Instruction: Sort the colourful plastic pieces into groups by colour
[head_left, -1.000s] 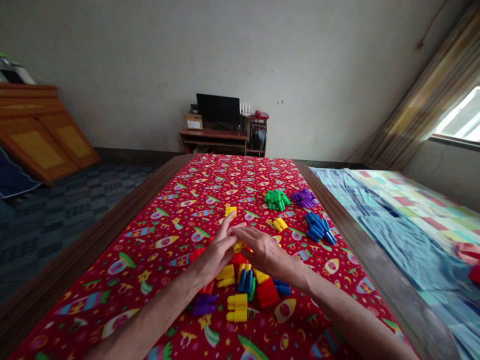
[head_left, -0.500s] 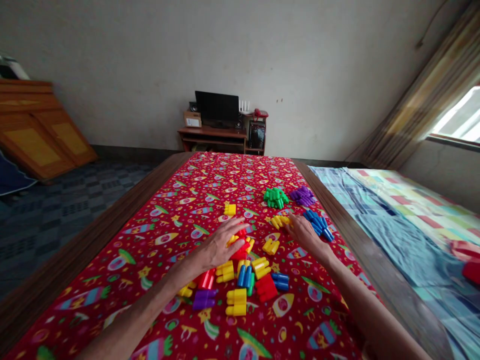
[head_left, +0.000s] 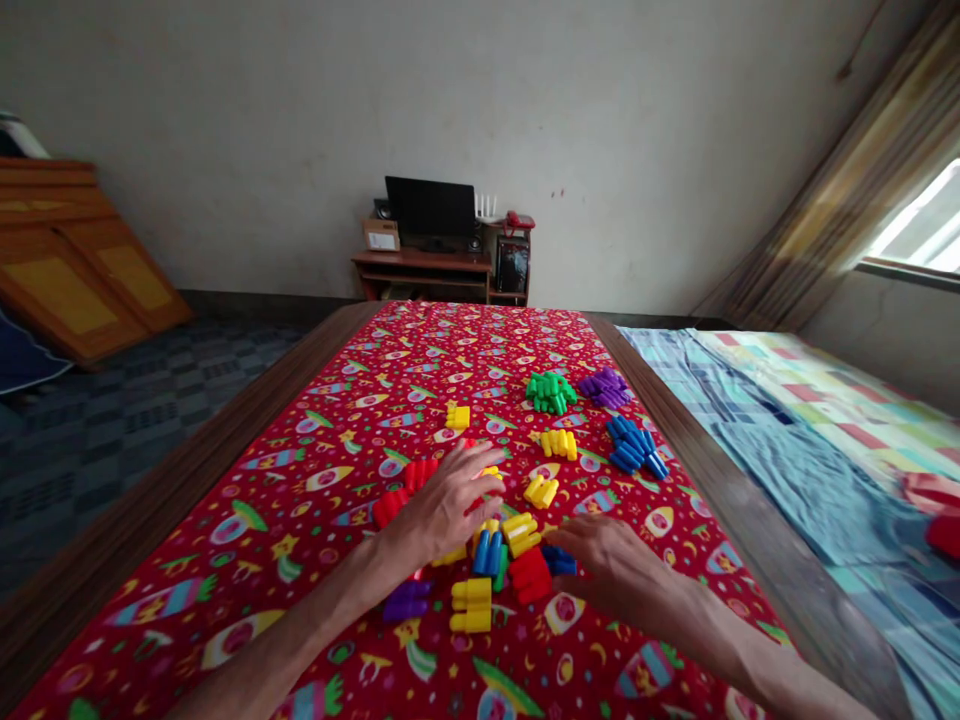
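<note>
My left hand [head_left: 459, 497] reaches over the near pile of toy building blocks, fingers apart and curved. Red blocks [head_left: 421, 474] lie left of it, and a yellow block [head_left: 491, 472] shows beneath its fingertips. My right hand [head_left: 615, 556] hovers at the pile's right side, fingers loosely spread, partly covering a blue block [head_left: 559, 560]. Between the hands are a yellow block [head_left: 520, 534], a blue block [head_left: 488, 552], a green block [head_left: 501, 570] and a red block [head_left: 531, 575]. Nearer me lie a yellow block [head_left: 471, 606] and a purple block [head_left: 406, 601].
Farther off sit a green pile [head_left: 550, 392], a purple pile [head_left: 604, 387], a blue pile [head_left: 636, 447] and a yellow row [head_left: 559, 444]. Single yellow blocks [head_left: 457, 416] lie apart. A red patterned cloth [head_left: 300, 560] covers the table; a bed [head_left: 795, 470] stands to the right.
My right hand has come back from the yellow row to the blue block by the near pile. My left hand has shifted slightly nearer and right; red blocks now show to its left.
</note>
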